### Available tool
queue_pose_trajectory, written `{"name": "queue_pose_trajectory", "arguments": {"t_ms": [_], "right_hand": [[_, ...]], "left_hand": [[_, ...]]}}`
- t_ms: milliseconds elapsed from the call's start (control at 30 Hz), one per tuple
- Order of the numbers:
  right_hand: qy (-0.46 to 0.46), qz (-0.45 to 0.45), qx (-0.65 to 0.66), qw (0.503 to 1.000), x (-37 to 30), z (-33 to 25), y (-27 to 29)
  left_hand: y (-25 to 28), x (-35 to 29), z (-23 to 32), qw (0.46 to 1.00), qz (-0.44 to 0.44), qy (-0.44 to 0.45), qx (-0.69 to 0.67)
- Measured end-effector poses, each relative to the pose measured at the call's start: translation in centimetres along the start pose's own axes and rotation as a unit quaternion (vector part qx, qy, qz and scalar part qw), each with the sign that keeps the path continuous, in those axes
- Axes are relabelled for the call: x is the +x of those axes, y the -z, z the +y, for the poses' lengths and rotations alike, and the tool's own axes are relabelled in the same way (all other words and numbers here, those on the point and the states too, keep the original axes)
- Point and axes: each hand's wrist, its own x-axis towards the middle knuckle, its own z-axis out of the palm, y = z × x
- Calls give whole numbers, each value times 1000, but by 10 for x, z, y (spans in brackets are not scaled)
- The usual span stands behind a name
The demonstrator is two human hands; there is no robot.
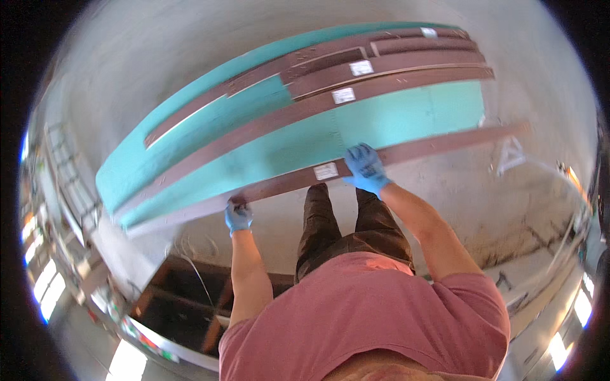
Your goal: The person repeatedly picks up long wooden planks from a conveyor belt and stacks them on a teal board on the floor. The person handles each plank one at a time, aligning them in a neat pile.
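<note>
A long, narrow brown board [279,185] with a white label [326,170] runs along the near edge of a teal surface [406,117]. My left hand [239,218], in a blue glove, grips the board's near edge left of the label. Farther right, my right hand [366,170], also gloved in blue, is closed over the board, its fingers on the top face. The undersides of both grips are hidden. Beyond it on the teal surface lies another long brown board [273,125], and several shorter brown pieces [394,65] lie farther back, some with white labels.
A dark open wooden frame with compartments [184,298] stands at the lower left. Metal racking [70,178] is at the far left. On the right, a white triangular bracket [510,156] stands near the board's end. Grey floor [445,190] surrounds the teal surface.
</note>
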Motion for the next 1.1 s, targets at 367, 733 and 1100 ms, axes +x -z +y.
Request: {"name": "queue_pose_trajectory", "arguments": {"t_ms": [367,733,1100], "right_hand": [[-34,-25,-83,996,104,-3,-61],[-490,290,117,814,58,30,-66],[-637,235,399,617,90,105,-55]], "left_hand": [[-27,105,45,994,105,18,22],[-31,125,52,994,113,5,-10],[-46,163,99,981,77,-93,149]]}}
